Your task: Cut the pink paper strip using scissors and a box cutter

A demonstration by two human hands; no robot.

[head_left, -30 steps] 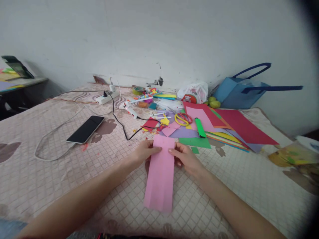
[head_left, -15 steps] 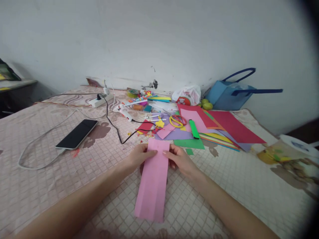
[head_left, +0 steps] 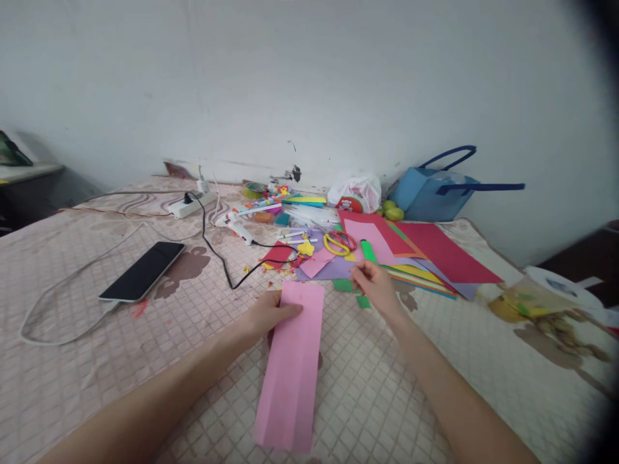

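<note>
A long strip of pink paper (head_left: 293, 370) with lengthwise creases lies in front of me, its near end toward the table's front. My left hand (head_left: 271, 314) pinches its upper left edge, thumb on top and fingers underneath. Off to the right, my right hand (head_left: 372, 283) is away from the strip, over the green paper scraps (head_left: 344, 285) and close to the green cutter (head_left: 368, 250). Its fingers are curled, and whether anything small is between them is hard to make out. Yellow-handled scissors (head_left: 336, 247) rest on coloured sheets behind.
A phone (head_left: 142, 272) with a white cable lies at left. Farther back are a glue gun (head_left: 236, 227) with a black cord and a power strip (head_left: 186, 206). Coloured sheets (head_left: 445, 251), a blue bag (head_left: 430, 193) and a clear tub (head_left: 546, 293) are on the right.
My right hand has let go of the pink strip and moved right and slightly up, toward the green cutter. My left hand still holds the strip. The view has shifted slightly.
</note>
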